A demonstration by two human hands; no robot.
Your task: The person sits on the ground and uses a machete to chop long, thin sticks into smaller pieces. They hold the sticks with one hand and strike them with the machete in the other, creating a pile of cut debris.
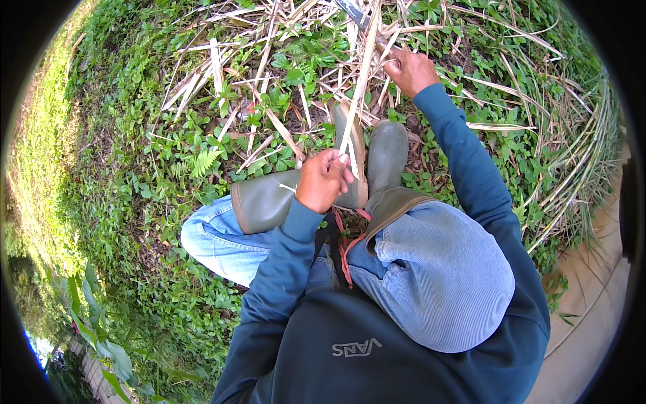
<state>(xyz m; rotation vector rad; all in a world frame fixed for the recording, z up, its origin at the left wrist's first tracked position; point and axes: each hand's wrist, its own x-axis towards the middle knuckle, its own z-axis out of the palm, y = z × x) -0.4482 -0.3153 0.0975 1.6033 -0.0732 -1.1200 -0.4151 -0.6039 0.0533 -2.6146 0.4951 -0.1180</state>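
My left hand [324, 180] pinches the near end of a long pale strip of dry stalk [364, 81], just above my boots. The strip runs away from me toward the far edge of the view. Farther out, my right hand [410, 70] is closed around the handle of a knife [354, 12]. Its grey blade points to the far left and is partly cut off by the view's edge. Where the strip passes the knife, I cannot tell whether they touch. Loose pale strips [217, 66] lie scattered on the plants around both hands.
My green rubber boots [388, 149] are between my arms, with red cord [346, 259] near them. Long green stalks [572, 168] are heaped at the right, beside a tan sheet-like surface [592, 296]. Low leafy plants [161, 222] cover the ground at the left.
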